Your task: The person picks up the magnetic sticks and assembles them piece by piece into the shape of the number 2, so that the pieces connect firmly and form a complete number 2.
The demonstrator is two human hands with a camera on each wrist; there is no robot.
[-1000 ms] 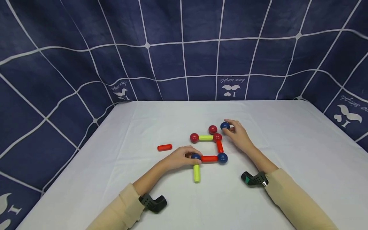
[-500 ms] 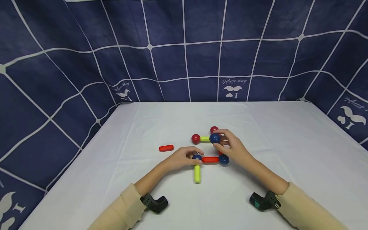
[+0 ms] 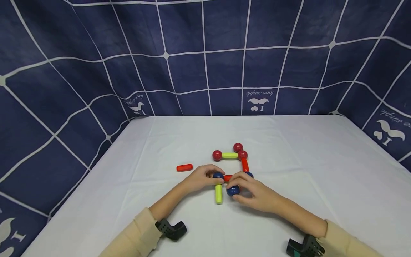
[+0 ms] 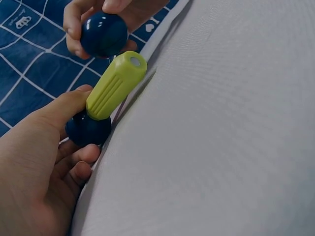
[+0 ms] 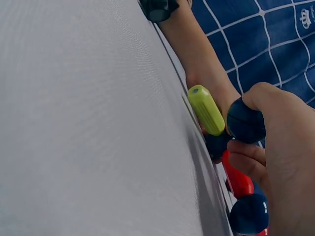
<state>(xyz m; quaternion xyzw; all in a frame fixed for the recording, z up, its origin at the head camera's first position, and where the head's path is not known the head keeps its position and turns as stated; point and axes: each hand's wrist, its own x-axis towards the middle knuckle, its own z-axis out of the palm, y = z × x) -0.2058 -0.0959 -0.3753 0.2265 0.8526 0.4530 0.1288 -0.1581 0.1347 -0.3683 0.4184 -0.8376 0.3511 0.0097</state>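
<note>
My left hand (image 3: 203, 176) pinches a blue ball (image 3: 218, 175) at a corner of a chain of balls and rods on the table. From that ball a yellow-green rod (image 4: 116, 86) points toward me, its far end bare. A red rod (image 3: 227, 177) runs right from it to a second blue ball (image 5: 249, 214), partly covered by my right hand in the head view. Between thumb and fingers, my right hand (image 3: 257, 193) holds another blue ball (image 3: 233, 191), right of the yellow-green rod. In the left wrist view this held ball appears close to the rod's bare end; contact is unclear.
The chain continues back through a red rod (image 3: 245, 165), a red ball (image 3: 242, 155), another yellow-green rod (image 3: 229, 155) and a red ball (image 3: 217, 155). Behind it sits one more red ball (image 3: 238, 147). A loose red rod (image 3: 184, 167) lies left on the white cloth (image 3: 179, 135).
My right hand has brought its blue ball from behind the chain, over it, toward me and left, beside the near yellow-green rod. The left hand has stayed on its ball.
</note>
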